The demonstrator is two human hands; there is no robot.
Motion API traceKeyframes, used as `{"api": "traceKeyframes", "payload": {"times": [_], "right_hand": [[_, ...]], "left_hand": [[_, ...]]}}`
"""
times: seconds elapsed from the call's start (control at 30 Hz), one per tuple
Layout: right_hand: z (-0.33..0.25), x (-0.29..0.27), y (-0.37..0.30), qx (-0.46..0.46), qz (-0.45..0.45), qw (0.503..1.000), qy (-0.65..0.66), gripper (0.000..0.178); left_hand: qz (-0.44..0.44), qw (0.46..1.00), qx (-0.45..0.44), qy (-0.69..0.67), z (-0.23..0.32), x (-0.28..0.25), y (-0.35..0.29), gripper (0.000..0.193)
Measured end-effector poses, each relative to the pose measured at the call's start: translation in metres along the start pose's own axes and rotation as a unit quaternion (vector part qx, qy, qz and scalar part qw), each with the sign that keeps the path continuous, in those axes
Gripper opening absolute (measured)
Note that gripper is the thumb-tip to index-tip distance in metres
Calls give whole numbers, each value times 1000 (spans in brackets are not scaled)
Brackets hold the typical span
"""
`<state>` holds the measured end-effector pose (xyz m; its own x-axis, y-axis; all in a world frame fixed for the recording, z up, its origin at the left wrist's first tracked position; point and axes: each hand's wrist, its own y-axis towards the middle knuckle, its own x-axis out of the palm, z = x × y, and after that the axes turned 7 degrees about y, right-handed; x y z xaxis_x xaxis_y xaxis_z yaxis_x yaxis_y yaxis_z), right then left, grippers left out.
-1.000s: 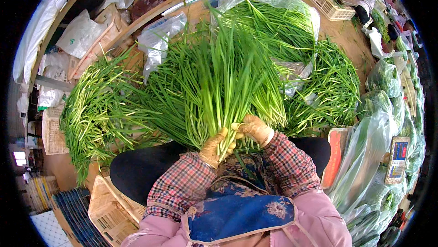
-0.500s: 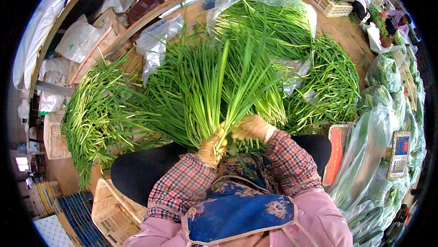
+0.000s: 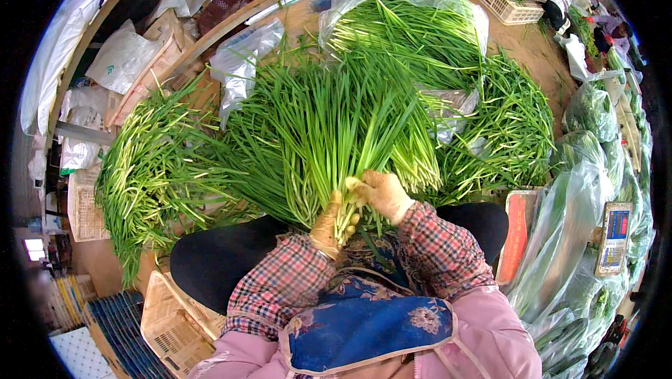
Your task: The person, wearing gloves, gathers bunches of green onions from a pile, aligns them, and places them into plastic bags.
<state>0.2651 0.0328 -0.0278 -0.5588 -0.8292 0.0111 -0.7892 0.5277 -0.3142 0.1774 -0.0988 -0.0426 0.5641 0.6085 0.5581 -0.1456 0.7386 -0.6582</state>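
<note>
My gloved left hand [image 3: 329,228] is wrapped round the lower stalks of a bunch of garlic chives [image 3: 325,162], whose pale ends stick out past the fingers and whose green leaves fan away from me. Against the right side of the same bunch, my gloved right hand [image 3: 381,193] pinches stalks with its thumb and fingers, just above the left hand. More loose garlic chives [image 3: 409,148] lie directly behind and to the right of the bunch. Where the held leaves end among those behind is hard to make out.
Heaps of chives lie at the left [image 3: 150,176] and right [image 3: 514,127]; another fills an open plastic bag [image 3: 476,18] at the far side. Bagged greens [image 3: 560,239] and a scale with a display [image 3: 614,237] stand right. Plastic crates [image 3: 171,326] sit lower left. People work far right.
My right hand has shifted slightly up and closed on stalks beside the left. The separate tufts that stood apart in the bunch now lie together in one fan.
</note>
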Motion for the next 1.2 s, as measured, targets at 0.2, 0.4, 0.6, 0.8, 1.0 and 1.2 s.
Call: {"api": "traceKeyframes", "payload": {"times": [0.2, 0.4, 0.6, 0.8, 1.0, 1.2], "right_hand": [[-24, -15, -18, -122, -143, 978, -91, 21], [-74, -75, -3, -252, 128, 786, 550, 40], [-43, -14, 1, 121, -33, 985, -117, 41], [-2, -7, 6, 1, -29, 987, -158, 36], [-14, -8, -10, 63, -74, 984, 147, 13], [-8, -3, -17, 21, -175, 978, 111, 14]], "left_hand": [[-99, 994, -38, -1, -1, -12, 12, 31], [61, 987, -18, 145, 2, 6, 6, 21], [134, 943, 47, 300, -16, 22, 11, 30], [62, 966, 17, 252, -8, 24, 5, 36], [-95, 994, -40, -26, 0, 2, 3, 30], [-132, 990, -14, -53, -1, -2, 8, 33]]}}
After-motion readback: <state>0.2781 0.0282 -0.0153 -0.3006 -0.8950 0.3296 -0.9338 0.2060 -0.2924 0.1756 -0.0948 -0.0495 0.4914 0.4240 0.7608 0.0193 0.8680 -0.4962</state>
